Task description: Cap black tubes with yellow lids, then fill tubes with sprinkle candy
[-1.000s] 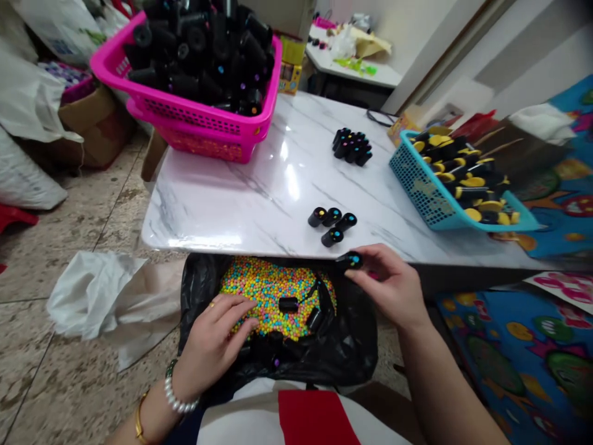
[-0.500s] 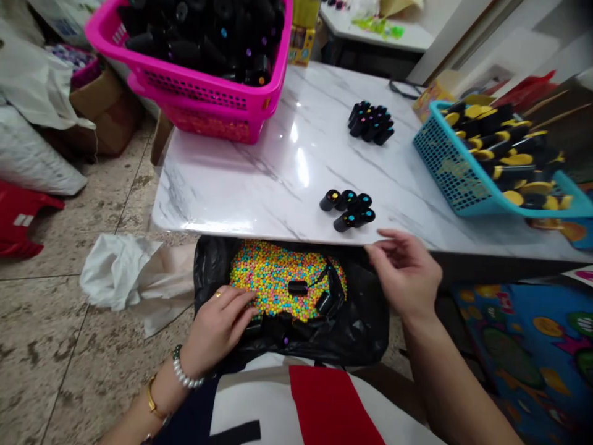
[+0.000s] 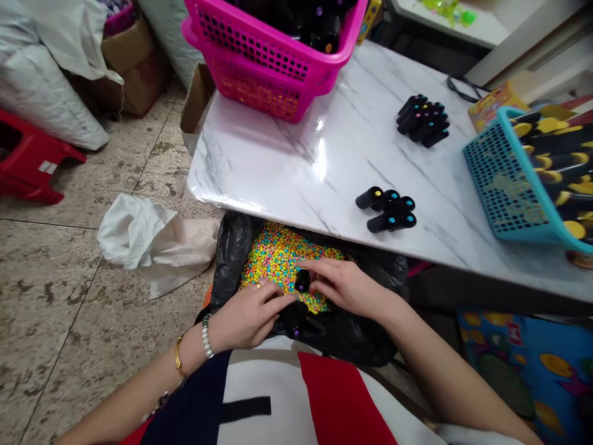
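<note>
A black bag of small multicoloured beads sits under the table's near edge. My right hand reaches into it, and its fingers close on a short black tube lying on the beads. My left hand, with a ring, a pearl bracelet and a gold bangle, lies on the beads just left of that tube. Its fingers stretch toward the tube and nothing shows in them. More black tubes lie in the bag below my hands. Several filled tubes lie on the marble table.
A pink basket of black tubes stands at the table's far left. A blue basket of yellow-capped pieces sits at the right, with another cluster of tubes behind. White crumpled paper lies on the floor, left.
My right hand set its tube down with the group on the table, then dropped into the bag onto another tube. My left hand stayed on the beads. The view shifted right and down.
</note>
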`<action>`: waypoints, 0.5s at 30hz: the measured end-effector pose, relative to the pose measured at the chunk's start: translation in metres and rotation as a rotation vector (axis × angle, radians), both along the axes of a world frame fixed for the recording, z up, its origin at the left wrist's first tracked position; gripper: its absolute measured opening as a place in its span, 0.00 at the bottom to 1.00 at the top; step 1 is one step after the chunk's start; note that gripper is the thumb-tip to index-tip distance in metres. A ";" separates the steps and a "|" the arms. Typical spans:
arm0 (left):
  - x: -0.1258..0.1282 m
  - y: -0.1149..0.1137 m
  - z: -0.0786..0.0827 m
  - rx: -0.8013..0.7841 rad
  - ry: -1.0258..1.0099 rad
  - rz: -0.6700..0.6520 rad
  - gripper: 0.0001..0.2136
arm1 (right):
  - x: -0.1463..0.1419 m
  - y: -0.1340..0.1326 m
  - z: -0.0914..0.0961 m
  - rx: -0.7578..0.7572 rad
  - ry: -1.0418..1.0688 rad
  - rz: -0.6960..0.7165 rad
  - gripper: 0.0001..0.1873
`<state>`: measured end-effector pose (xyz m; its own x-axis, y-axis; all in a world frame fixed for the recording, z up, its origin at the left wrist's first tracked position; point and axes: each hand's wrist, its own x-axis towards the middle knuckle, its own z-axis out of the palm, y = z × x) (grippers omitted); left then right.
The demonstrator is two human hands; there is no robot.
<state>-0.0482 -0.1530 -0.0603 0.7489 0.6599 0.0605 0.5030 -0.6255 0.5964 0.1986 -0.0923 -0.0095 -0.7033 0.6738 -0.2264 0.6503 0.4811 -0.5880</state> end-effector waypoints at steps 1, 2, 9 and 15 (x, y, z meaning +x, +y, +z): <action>-0.001 0.000 0.000 -0.011 0.001 -0.020 0.25 | 0.001 0.004 -0.002 0.045 -0.013 0.032 0.22; -0.001 0.001 0.000 -0.016 0.001 -0.043 0.26 | 0.002 0.007 -0.005 0.085 -0.041 0.068 0.21; 0.003 0.002 0.004 0.027 -0.077 -0.084 0.15 | 0.008 0.004 -0.018 0.136 -0.153 0.280 0.22; -0.004 0.003 0.008 0.066 -0.254 0.299 0.13 | -0.002 -0.003 -0.016 0.371 -0.508 0.112 0.18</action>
